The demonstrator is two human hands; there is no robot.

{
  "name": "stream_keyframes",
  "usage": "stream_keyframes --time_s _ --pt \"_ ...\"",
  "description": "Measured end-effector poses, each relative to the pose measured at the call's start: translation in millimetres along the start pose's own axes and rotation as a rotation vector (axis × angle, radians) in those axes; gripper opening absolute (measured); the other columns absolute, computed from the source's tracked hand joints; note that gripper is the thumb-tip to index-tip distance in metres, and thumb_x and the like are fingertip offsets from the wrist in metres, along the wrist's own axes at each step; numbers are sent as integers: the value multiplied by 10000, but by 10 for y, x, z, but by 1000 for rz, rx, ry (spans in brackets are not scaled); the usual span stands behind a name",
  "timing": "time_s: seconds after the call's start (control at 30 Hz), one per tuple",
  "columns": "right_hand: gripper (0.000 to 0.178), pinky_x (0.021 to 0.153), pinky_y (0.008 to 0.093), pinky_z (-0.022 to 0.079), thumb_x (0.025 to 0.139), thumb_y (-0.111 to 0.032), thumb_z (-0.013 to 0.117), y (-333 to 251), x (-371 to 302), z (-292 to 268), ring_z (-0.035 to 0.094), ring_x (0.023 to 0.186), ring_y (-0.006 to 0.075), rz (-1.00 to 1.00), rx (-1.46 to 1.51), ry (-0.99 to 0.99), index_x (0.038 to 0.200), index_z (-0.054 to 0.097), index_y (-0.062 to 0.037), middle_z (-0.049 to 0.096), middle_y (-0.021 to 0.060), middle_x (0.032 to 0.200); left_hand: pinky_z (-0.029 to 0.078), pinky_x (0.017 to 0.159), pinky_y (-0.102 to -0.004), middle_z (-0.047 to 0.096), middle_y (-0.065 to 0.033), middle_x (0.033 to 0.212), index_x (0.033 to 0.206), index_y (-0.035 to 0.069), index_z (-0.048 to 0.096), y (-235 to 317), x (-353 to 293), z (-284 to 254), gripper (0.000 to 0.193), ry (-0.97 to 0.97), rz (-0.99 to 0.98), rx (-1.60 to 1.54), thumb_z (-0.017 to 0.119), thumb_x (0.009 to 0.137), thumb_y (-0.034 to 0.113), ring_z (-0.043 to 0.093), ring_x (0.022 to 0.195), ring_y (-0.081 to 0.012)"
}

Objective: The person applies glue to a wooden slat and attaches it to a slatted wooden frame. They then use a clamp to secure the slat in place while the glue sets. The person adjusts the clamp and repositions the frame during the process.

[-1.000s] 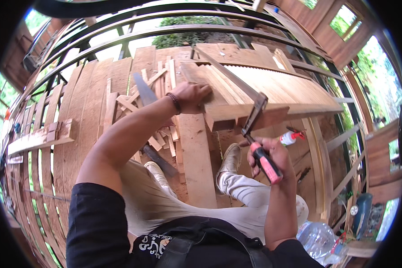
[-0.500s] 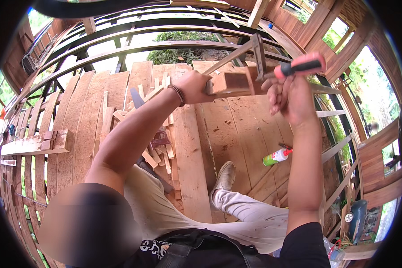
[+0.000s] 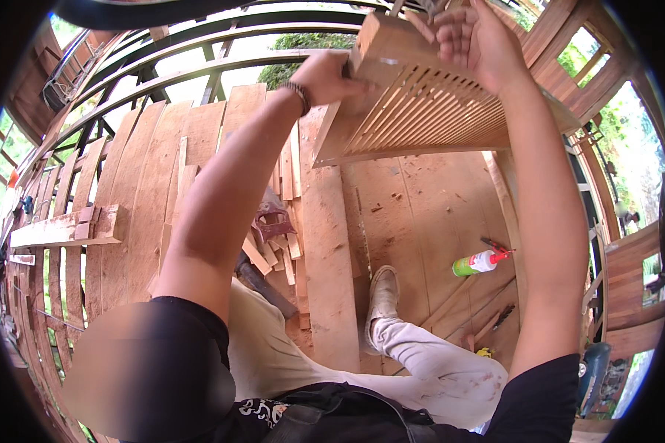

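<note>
A wooden panel with a row of thin slats point(image 3: 436, 111) is tilted up on its edge in front of me. My left hand point(image 3: 329, 77) grips its near left corner, with the thumb on the thick frame piece. Over the panel's top edge, my right hand point(image 3: 476, 44) has its fingers apart, close to a metal clamp point(image 3: 428, 9) that the picture's upper edge largely cuts off. The clamp's handle cannot be seen. Below the panel, a green and white bottle with a red nozzle point(image 3: 476, 263) lies on the boards.
A handsaw with a dark red handle point(image 3: 273, 219) lies among wood offcuts point(image 3: 281, 255), left of a long plank point(image 3: 329, 295). A wooden beam point(image 3: 66, 227) rests on the left floorboards. Beyond the boards are open dark joists point(image 3: 222, 52). My shoe point(image 3: 383, 292) stands right of the plank.
The panel has been tilted up, and its slatted face now shows. Both hands have risen, my right one also away from the red and black clamp handle, which is out of sight.
</note>
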State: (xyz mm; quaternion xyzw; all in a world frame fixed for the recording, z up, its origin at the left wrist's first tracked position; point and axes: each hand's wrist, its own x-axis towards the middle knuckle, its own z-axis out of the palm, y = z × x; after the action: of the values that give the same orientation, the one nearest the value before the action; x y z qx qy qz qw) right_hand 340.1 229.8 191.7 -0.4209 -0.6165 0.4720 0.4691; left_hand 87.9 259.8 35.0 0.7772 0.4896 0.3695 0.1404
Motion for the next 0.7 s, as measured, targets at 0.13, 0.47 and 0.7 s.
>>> stream_keyframes --time_s 0.13,0.47,0.7 --pt "236 709 373 562 974 -215 619 212 247 221 682 762 266 -321 -164 144 1088 633 -8 691 145 878 552 746 -359 732 -123 864 991 6 718 -303 325 -89 582 21 -3 -30 835 734 515 702 793 -237" --pt "486 909 392 529 861 -205 715 1704 588 410 638 1073 302 -894 -808 491 1321 617 -84 659 130 1131 545 802 -358 739 -131 961 1060 -20 696 -748 621 -67 526 83 40 -124 837 770 397 708 877 -230" --pt "471 977 473 485 838 -92 667 1674 868 512 598 1097 398 -1114 -766 551 1282 569 31 622 230 1176 545 871 -345 716 -135 1072 1185 -26 637 -633 536 -186 483 -23 -5 -264 772 840 283 691 983 -210"
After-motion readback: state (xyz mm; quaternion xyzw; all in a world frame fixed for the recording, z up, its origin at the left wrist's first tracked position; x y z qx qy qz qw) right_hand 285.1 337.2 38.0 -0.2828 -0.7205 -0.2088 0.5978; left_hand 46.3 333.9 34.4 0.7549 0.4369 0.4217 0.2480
